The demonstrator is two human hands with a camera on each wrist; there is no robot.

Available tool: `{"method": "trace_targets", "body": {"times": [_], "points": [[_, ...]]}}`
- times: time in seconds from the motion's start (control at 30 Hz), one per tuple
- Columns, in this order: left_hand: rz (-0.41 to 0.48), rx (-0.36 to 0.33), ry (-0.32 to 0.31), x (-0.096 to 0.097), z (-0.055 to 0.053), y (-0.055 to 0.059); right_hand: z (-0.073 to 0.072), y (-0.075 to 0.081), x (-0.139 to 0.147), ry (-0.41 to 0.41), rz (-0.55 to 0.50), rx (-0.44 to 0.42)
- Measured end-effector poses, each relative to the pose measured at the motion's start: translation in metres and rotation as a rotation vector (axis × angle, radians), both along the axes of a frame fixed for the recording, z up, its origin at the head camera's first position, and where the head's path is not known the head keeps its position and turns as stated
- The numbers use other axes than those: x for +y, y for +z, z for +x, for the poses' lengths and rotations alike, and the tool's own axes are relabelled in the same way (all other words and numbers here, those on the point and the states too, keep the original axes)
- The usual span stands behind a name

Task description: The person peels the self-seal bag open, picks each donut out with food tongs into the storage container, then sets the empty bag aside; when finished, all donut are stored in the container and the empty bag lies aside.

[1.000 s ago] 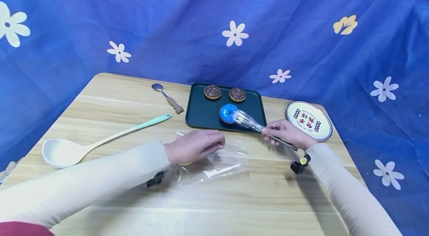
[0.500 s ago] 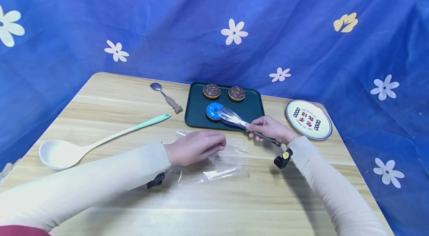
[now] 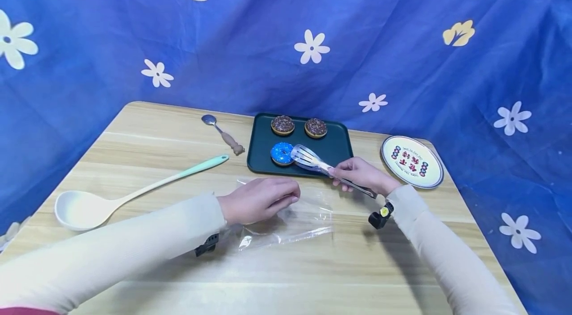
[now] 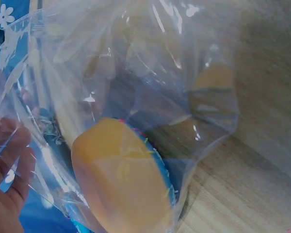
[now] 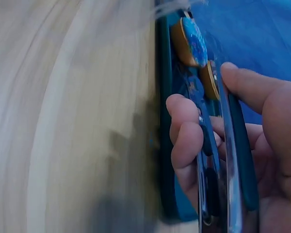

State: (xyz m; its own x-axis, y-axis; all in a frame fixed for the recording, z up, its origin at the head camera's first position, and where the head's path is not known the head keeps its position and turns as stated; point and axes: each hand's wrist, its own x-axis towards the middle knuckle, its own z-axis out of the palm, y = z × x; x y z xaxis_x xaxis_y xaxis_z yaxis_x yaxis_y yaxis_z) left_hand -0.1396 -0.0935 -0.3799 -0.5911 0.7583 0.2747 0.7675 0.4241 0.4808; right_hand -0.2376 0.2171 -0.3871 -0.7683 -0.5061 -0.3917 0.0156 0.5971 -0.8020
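Observation:
My left hand (image 3: 263,199) holds up a clear plastic bag (image 3: 295,230) at the middle of the table. Inside that bag, the left wrist view shows a doughnut (image 4: 121,174) with a tan base and blue sprinkled icing; from the head it is hidden. My right hand (image 3: 364,175) grips metal serving tongs (image 3: 310,160) with slotted ends. In the right wrist view the arms of the tongs stand apart, thumb on one and fingers on the other. A blue-iced doughnut (image 3: 280,154) lies on the dark green tray (image 3: 256,165), right by the tongs' tips.
Two chocolate doughnuts, one left (image 3: 282,125) and one right (image 3: 316,127), sit at the tray's back. A white ladle (image 3: 85,210) with a mint handle and a small spoon (image 3: 228,140) lie on the left. An oval printed plate (image 3: 413,176) lies to the right.
My right hand has moved left with the tongs, and the blue doughnut has shifted left on the tray. The tongs' tips overlap it less now. My left hand stays in place.

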Motion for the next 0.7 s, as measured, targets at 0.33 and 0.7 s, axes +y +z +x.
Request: {"method": "trace_targets", "body": {"times": [0.33, 0.7], "points": [[0.017, 0.005, 0.021, -0.003, 0.001, 0.001, 0.028, 0.006, 0.051, -0.01, 0.056, 0.45], [0.024, 0.012, 0.033, -0.002, 0.004, 0.001, 0.074, 0.028, 0.09, 0.099, 0.085, 0.761]]}}
